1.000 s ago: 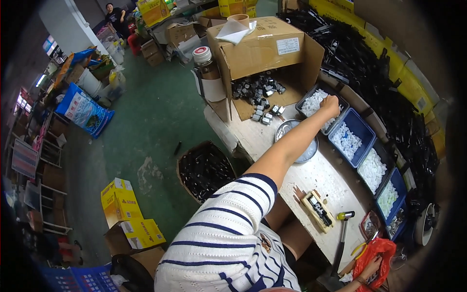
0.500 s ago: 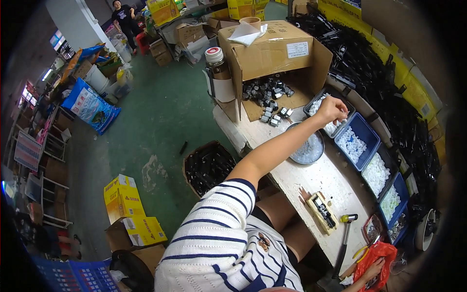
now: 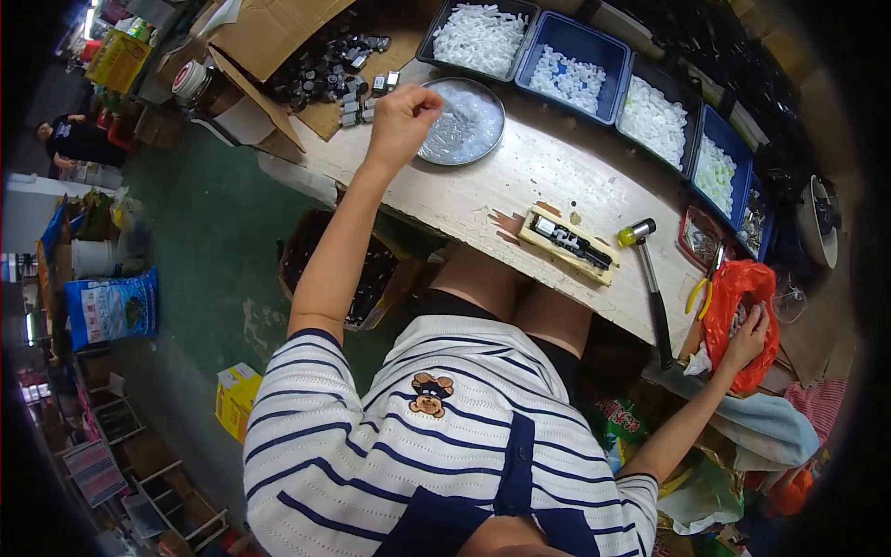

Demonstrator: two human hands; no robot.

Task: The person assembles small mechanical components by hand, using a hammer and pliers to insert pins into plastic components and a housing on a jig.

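My left hand point(image 3: 401, 113) is curled into a fist just above the left rim of a round metal dish point(image 3: 467, 123) of small clear parts; nothing shows between its fingers. My right hand point(image 3: 748, 340) reaches into a red plastic bag point(image 3: 733, 297) at the table's right end, and its fingertips are hidden in the bag. Between the hands, on the pale wooden worktable point(image 3: 483, 200), lies a wooden jig block point(image 3: 568, 244) holding black parts. Beside it is a hammer point(image 3: 648, 269) with a yellow-tipped head.
Blue trays point(image 3: 571, 70) of white parts line the table's far edge. An open cardboard box point(image 3: 316, 56) of dark parts stands at the far left. Yellow-handled pliers point(image 3: 698, 290) lie by the bag. A bin of black parts point(image 3: 362, 278) sits under the table. A person point(image 3: 74, 141) is far off.
My left hand has drawn back from the blue trays to the metal dish and closed into a fist. The view has tilted toward the table. My right hand stays at the red bag.
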